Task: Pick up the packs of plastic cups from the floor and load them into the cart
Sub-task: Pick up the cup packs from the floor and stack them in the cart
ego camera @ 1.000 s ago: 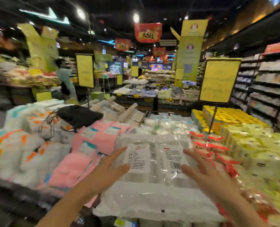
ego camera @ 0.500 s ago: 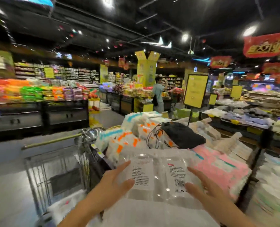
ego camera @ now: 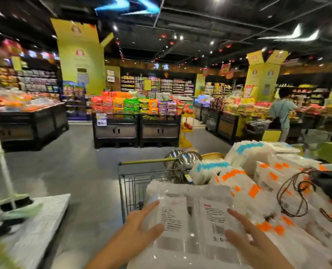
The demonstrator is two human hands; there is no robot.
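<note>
I hold a clear pack of plastic cups [ego camera: 192, 218] with two white labels in front of me, low in the view. My left hand [ego camera: 141, 228] presses its left side and my right hand [ego camera: 246, 235] its right side, fingers spread flat on the wrap. The pack hovers over the wire cart [ego camera: 139, 183], whose yellow handle bar [ego camera: 145, 162] lies just beyond it. The cart's inside is mostly hidden by the pack.
To the right is a display heaped with white packs marked orange and blue [ego camera: 258, 183] and a black bag with cords [ego camera: 330, 183]. A white platform [ego camera: 40, 222] stands on the left. Open grey floor [ego camera: 79, 164] lies ahead, with display stands [ego camera: 136, 131] and a person [ego camera: 281, 113] beyond.
My view has swung left from the display toward the aisle. The pack has travelled with both hands and now sits over the cart, which has come to the middle of the view.
</note>
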